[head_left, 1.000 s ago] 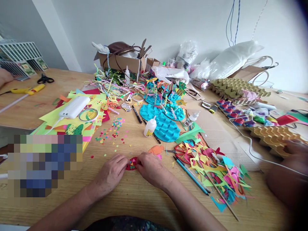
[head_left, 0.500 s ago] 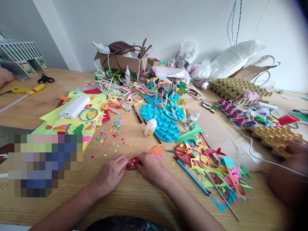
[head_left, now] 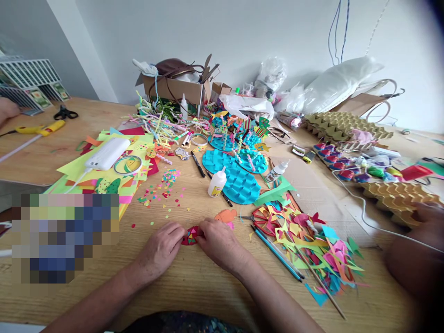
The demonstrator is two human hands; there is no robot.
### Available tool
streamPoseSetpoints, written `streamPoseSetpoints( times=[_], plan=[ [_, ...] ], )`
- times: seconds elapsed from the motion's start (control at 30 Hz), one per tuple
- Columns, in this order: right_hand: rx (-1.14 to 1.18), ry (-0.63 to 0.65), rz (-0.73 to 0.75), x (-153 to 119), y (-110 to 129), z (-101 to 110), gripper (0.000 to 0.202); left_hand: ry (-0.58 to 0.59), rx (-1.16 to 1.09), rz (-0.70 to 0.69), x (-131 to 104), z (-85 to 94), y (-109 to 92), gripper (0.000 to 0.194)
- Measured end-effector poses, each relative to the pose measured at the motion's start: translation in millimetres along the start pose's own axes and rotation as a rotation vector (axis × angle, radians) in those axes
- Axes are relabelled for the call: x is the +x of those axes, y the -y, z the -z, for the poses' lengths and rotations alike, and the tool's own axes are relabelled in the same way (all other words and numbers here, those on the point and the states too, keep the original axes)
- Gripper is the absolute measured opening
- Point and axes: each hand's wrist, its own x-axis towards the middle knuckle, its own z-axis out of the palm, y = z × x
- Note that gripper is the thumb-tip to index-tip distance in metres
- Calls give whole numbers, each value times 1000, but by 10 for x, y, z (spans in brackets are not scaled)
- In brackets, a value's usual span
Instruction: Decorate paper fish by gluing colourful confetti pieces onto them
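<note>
A small red paper cutout (head_left: 191, 236) with colored triangles stuck on it lies low over the table between my two hands. My left hand (head_left: 165, 245) pinches its left end, fingers closed. On the other end, the fingers of my right hand (head_left: 218, 243) are closed too, and they cover part of it. Just beyond my right hand lies an orange paper fish (head_left: 226, 216) with a pink piece by it. A white glue bottle (head_left: 217, 183) stands upright farther back. Tiny paper confetti (head_left: 169, 178) is scattered ahead of my left hand.
Paper scraps (head_left: 312, 236) pile up at the right beside blue pens (head_left: 277, 253) and red-handled scissors (head_left: 258, 217). Blue woven paper ovals (head_left: 239, 182) lie mid-table. Colored sheets (head_left: 79, 169) carry a white power bank (head_left: 108, 154) at left. Another person's hand (head_left: 428, 212) touches an egg tray (head_left: 391, 199).
</note>
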Motion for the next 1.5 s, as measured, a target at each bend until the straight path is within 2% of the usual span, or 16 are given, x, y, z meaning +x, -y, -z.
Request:
streamPoseSetpoints(
  times=[0.27,0.47,0.77,1.1,1.5],
  plan=[
    [23,-53,-4,-25,-60,9,13,18,20,-2,-2,-8,13,22],
    [55,-58,50,-77,-71,116,17,-36,-25,-33,-14,-27,27,20],
    [30,-44,99,-35,-49,-35,20,-43,14,-41,-7,-27,31,22],
    [76,-50,85,-32,-51,-23,20,-7,-2,-15,-22,-48,50,21],
    [129,-35,91,-45,-60,-27,18,-19,22,-21,-20,-46,47,20]
  ],
)
